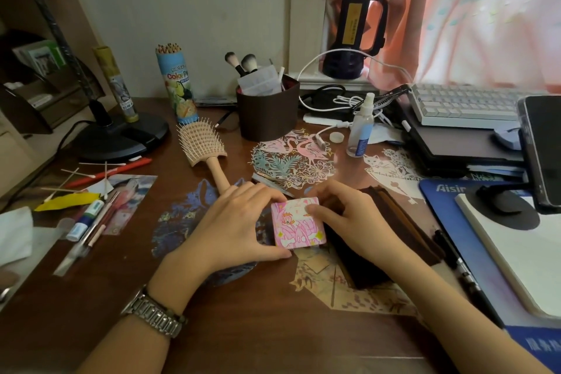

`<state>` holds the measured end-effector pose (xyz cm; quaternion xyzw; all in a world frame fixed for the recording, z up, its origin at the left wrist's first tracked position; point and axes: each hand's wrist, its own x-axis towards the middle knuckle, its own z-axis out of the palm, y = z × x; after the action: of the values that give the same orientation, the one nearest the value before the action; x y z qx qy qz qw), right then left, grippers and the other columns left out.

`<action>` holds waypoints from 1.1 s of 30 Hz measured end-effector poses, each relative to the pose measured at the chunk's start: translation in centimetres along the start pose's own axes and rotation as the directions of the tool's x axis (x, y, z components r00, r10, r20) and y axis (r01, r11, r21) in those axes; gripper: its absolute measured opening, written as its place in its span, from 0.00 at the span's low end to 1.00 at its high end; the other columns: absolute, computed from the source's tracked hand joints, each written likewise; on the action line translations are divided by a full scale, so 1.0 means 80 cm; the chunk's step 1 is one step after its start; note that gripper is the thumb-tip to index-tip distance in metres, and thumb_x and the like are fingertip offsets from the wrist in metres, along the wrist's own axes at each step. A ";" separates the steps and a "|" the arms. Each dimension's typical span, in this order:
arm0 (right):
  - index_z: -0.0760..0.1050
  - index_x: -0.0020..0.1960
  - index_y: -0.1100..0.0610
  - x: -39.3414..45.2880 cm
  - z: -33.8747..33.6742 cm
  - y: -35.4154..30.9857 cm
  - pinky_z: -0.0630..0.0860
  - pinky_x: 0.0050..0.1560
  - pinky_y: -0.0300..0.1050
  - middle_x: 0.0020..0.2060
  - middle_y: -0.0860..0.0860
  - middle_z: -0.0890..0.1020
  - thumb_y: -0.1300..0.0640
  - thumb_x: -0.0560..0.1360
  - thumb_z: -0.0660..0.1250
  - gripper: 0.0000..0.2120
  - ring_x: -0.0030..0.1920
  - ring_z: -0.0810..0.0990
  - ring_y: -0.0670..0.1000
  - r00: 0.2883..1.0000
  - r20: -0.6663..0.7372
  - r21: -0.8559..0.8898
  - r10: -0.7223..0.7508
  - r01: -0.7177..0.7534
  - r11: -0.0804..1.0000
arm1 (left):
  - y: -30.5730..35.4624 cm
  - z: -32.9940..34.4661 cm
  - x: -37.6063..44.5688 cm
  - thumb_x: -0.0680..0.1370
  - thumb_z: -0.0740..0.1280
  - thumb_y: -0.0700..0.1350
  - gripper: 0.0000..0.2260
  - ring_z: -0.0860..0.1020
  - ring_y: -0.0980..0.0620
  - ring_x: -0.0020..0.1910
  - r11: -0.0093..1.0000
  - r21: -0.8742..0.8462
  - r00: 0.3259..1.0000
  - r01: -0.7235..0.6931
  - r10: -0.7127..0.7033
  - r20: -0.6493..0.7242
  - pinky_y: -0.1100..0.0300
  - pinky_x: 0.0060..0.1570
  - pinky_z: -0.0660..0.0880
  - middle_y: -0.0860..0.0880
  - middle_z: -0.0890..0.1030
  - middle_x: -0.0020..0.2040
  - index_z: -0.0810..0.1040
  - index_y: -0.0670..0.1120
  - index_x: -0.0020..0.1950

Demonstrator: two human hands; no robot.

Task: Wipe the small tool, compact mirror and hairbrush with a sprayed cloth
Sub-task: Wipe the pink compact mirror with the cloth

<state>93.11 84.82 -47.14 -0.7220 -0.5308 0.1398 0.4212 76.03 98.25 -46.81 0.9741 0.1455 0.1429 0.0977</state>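
Observation:
A square pink compact mirror (299, 223) with a drawn pattern lies closed at the middle of the desk. My left hand (239, 222) grips its left side, thumb at the near corner and fingers over the far edge. My right hand (343, 218) holds its right side with the thumb on the lid. A dark brown cloth (394, 222) lies under and beside my right hand. The beige hairbrush (205, 149) lies bristles up behind my left hand. A slim metal tool (273, 185) rests just beyond the mirror. A clear spray bottle (361, 127) stands farther back.
A brown brush holder (267, 112), a coloured-pencil tube (177, 85) and a lamp base (121, 136) stand at the back. Pens and cotton swabs (88, 188) lie left. A keyboard (464, 103), a phone on a stand (543, 149) and a blue mat (473, 249) fill the right.

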 end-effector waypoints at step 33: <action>0.78 0.42 0.51 -0.030 -0.018 0.003 0.76 0.37 0.43 0.36 0.42 0.75 0.49 0.69 0.69 0.06 0.37 0.75 0.44 1.000 -0.024 -0.482 -0.009 -0.003 0.876 | -0.005 -0.013 -0.006 0.62 0.69 0.71 0.32 0.61 0.69 0.56 0.994 -0.051 0.978 0.100 -0.088 0.190 0.68 0.55 0.55 0.67 0.66 0.54 0.71 0.61 0.63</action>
<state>93.22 82.01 -47.01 -0.8049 -0.5447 -0.0064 0.2353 75.18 98.60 -46.05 0.9719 0.1771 0.0501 0.1471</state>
